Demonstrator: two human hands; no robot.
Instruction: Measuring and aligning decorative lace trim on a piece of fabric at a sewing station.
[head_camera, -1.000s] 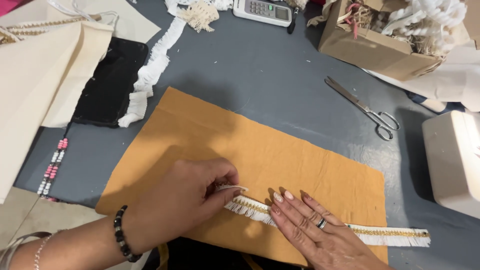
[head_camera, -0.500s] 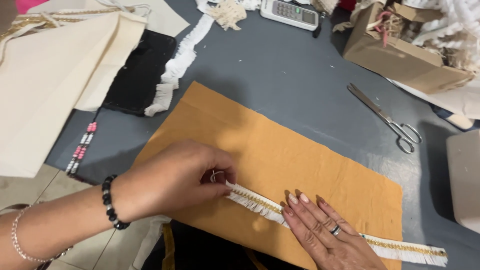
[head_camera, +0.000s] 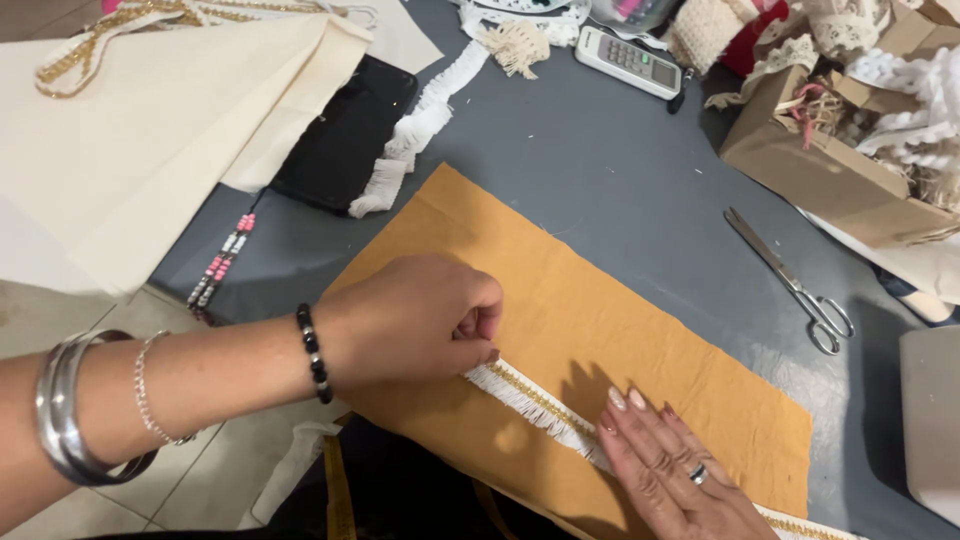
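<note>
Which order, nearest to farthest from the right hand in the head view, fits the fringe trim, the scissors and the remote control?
From the right hand:
1. Fringe trim, under its fingertips, on the orange fabric.
2. Scissors, up and right on the grey table.
3. Remote control, at the far edge.

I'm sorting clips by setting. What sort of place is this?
Most likely a sewing or craft worktable: an orange fabric panel with white fringe trim pressed along it, scissors nearby, and a cardboard box of lace trims.
</note>
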